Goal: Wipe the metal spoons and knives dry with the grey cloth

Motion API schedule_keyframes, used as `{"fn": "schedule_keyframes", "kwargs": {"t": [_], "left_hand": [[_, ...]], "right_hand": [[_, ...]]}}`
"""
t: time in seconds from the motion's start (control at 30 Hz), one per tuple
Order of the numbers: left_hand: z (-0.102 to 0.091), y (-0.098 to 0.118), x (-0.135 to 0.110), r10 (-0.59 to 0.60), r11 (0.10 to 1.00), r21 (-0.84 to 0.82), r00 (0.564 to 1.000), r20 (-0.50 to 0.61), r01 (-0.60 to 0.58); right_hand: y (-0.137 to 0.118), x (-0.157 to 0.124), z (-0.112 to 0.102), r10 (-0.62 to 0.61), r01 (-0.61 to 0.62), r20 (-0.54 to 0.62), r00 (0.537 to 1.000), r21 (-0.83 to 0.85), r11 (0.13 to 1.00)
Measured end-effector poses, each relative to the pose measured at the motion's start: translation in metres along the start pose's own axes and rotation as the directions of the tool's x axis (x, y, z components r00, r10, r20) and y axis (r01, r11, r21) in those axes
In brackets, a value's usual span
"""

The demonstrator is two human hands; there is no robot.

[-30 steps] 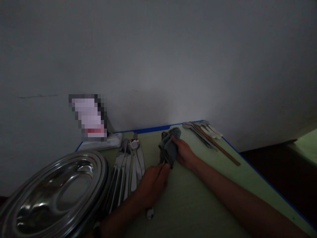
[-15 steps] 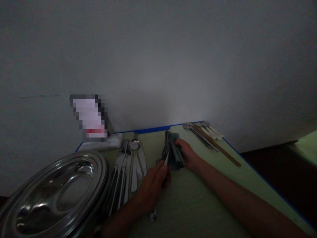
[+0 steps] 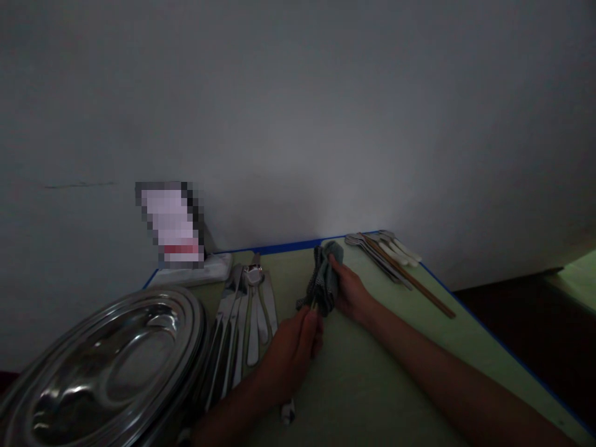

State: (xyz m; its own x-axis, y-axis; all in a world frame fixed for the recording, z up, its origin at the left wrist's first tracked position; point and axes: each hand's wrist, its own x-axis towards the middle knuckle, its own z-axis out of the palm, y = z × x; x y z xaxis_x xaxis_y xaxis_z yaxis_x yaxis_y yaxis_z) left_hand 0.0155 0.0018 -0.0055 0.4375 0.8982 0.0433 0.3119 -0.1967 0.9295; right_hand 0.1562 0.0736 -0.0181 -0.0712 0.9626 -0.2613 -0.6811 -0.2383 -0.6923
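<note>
My left hand (image 3: pixel 295 344) is closed around a slim piece of cutlery (image 3: pixel 315 305), whose kind is hidden by fingers and cloth. A grey-green checked cloth (image 3: pixel 326 282) is bunched around its far end. Fingers and thumb of my right hand (image 3: pixel 351 288) are closed on that cloth from the right side. Below my left hand shows a shiny metal end (image 3: pixel 287 412); I cannot tell whether it belongs to the held piece. Left of my left hand lie several metal table knives (image 3: pixel 226 316) and spoons (image 3: pixel 254 276).
Stacked oval metal trays (image 3: pixel 139 366) fill the near left of the green table (image 3: pixel 367 385). A blurred-out phone-like device (image 3: pixel 172 217) stands on a white block (image 3: pixel 216 268) by the wall. At right lie metal spoons (image 3: pixel 372 251), wooden chopsticks (image 3: pixel 419 285) and white-handled cutlery (image 3: pixel 398 251).
The cloth has slid down along the piece of cutlery toward my left hand, covering more of it. The whole view has shifted slightly.
</note>
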Motion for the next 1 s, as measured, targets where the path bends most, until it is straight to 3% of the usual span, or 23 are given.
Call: {"fn": "schedule_keyframes", "kwargs": {"t": [0.17, 0.27, 0.33, 0.4, 0.47, 0.57, 0.63, 0.7, 0.87, 1.0], "left_hand": [[0.001, 0.009, -0.005, -0.001, 0.993, -0.115, 0.994, -0.111, -0.011], [0.000, 0.024, 0.000, -0.158, 0.922, -0.374, 0.980, -0.120, 0.103], [-0.005, 0.036, 0.007, -0.226, 0.864, -0.478, 0.970, -0.084, 0.160], [-0.015, 0.049, 0.015, -0.208, 0.847, -0.508, 0.977, -0.046, 0.157], [-0.032, 0.061, 0.019, -0.130, 0.918, -0.378, 0.992, 0.001, 0.121], [-0.063, 0.077, 0.013, -0.091, 0.995, 0.042, 0.992, 0.089, 0.087], [-0.082, 0.087, 0.000, -0.053, 0.911, 0.411, 0.998, 0.040, 0.032], [-0.097, 0.095, -0.015, 0.002, 0.747, 0.663, 0.997, -0.076, 0.049], [-0.130, 0.103, -0.038, -0.039, 0.715, 0.685, 0.987, -0.159, 0.138], [-0.154, 0.100, -0.042, -0.042, 0.749, 0.639, 0.975, -0.219, 0.176]], "right_hand": [[-0.010, -0.011, 0.023, -0.048, 0.050, 0.016, 0.999, -0.098, 0.994], [-0.029, -0.012, 0.057, -0.105, 0.126, 0.106, 0.989, -0.211, 0.969], [-0.043, -0.008, 0.082, -0.154, 0.218, 0.182, 0.971, -0.408, 0.887], [-0.052, -0.004, 0.103, -0.259, 0.352, 0.239, 0.936, -0.580, 0.735], [-0.055, 0.001, 0.115, -0.320, 0.424, 0.279, 0.905, -0.624, 0.656], [-0.049, 0.005, 0.113, -0.345, 0.436, 0.266, 0.900, -0.554, 0.709], [-0.045, 0.006, 0.106, -0.307, 0.380, 0.223, 0.925, -0.522, 0.764], [-0.046, 0.004, 0.101, -0.283, 0.375, 0.249, 0.926, -0.537, 0.755], [-0.062, -0.010, 0.103, -0.263, 0.442, 0.369, 0.891, -0.576, 0.688], [-0.076, -0.020, 0.101, -0.192, 0.539, 0.509, 0.839, -0.734, 0.412]]}}
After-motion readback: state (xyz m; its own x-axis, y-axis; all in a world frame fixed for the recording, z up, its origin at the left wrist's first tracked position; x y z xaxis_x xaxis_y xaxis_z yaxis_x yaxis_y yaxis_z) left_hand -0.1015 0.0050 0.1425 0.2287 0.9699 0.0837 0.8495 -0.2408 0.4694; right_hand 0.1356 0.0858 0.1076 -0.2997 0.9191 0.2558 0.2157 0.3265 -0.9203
